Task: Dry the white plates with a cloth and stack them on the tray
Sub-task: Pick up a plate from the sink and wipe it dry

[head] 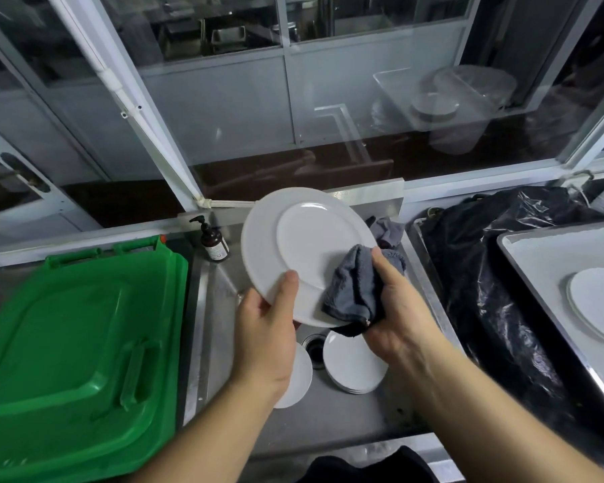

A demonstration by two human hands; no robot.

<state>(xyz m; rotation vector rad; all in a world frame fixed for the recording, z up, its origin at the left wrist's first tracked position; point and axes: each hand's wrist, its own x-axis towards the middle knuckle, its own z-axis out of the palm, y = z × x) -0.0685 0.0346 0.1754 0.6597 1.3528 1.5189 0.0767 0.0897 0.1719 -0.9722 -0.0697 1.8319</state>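
A green bin lid (77,346) sits at nine o'clock, a black bag (496,273) at three. More plates (354,366) lie in the sink (328,420); one plate (597,301) on the tray (537,259). The left hand (265,329) grips a white plate (304,245); the right hand (398,308) clutches a grey cloth (353,291).

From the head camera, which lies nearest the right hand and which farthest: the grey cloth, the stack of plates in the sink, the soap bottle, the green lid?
1. Grey cloth: gripped in the right hand.
2. Stack of plates: in the sink, just below that hand.
3. Soap bottle: back left of the sink.
4. Green lid: far left.
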